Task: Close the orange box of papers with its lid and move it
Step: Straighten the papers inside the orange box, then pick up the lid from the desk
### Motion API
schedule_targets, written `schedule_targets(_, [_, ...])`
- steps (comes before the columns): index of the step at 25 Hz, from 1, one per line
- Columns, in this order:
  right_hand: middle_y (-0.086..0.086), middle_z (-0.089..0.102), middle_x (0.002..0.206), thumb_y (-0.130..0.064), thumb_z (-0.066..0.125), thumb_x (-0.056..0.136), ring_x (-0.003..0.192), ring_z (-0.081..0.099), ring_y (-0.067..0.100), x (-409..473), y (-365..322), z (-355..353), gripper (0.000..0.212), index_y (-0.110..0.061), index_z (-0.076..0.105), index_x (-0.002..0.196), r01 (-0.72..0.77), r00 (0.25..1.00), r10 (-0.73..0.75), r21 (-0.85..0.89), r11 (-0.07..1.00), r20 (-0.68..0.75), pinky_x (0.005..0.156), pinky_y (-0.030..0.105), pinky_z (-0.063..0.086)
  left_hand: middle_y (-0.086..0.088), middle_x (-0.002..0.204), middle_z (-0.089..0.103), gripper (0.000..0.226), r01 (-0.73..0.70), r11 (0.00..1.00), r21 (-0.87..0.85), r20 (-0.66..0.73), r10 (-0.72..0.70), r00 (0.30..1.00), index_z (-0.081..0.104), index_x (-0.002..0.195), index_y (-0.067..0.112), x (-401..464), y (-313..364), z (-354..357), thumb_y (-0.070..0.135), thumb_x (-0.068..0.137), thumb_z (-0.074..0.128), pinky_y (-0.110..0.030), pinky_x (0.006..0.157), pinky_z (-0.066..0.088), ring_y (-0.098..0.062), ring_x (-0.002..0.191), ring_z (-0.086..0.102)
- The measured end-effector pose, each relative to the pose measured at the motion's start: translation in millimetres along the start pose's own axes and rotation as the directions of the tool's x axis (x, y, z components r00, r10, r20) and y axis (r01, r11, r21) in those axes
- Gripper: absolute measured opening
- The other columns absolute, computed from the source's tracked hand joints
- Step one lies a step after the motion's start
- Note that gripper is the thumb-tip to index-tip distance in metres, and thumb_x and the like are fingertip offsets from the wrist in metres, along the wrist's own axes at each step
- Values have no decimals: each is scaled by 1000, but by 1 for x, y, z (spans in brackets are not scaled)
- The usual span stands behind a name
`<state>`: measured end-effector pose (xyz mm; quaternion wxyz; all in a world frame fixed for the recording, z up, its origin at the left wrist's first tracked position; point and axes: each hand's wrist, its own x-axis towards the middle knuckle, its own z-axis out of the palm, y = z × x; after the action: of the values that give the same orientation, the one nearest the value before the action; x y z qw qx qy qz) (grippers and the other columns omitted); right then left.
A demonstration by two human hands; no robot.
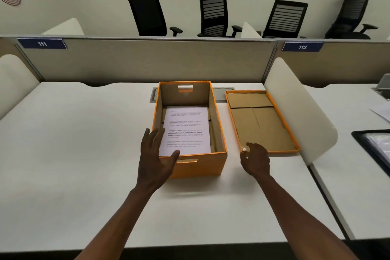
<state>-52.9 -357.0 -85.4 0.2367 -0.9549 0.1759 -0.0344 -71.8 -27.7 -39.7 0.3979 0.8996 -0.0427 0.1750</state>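
Note:
An orange box (202, 167) stands open in the middle of the white desk, with a stack of printed papers (185, 131) lying flat inside. Its orange lid (261, 122) lies upside down just to the right, brown inside facing up. My left hand (156, 154) is spread open over the box's near left corner and holds nothing. My right hand (256, 159) hovers at the lid's near left corner, fingers curled downward, touching or almost touching the rim; no grip on it shows.
A white curved divider (299, 112) stands right of the lid. A grey partition (147, 61) runs behind the desk, with a cable tray (221, 94) behind the box. Black chairs (213, 15) stand beyond. A dark tray (373, 148) lies on the neighbouring desk.

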Motion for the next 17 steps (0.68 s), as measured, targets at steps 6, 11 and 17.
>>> schedule_targets(6, [4,52,134,-20,56,93,131,41,28,5,25,6,41,-23,54,134,85,989,-31,-390,917,142,105,43,36,2,151,51,60,-143,982,-125,58,151,987,57,141,22,-8,41,17,31,85,75,-32,121,30,-15,153,31])
schedule_targets(11, [2,67,109,-17,57,92,106,58,25,-1,24,1,26,-25,72,112,107,994,-106,-324,940,20,90,39,43,3,128,70,42,-191,954,-231,89,216,972,71,125,18,-18,77,29,20,84,78,-29,107,49,-11,128,60])
schedule_targets(17, [4,71,95,-8,74,84,89,64,23,-34,34,-15,15,-15,75,97,251,921,-159,232,940,-356,74,32,49,12,137,65,57,253,917,-309,686,30,727,52,142,42,-25,134,60,56,88,65,-19,86,53,2,107,68])
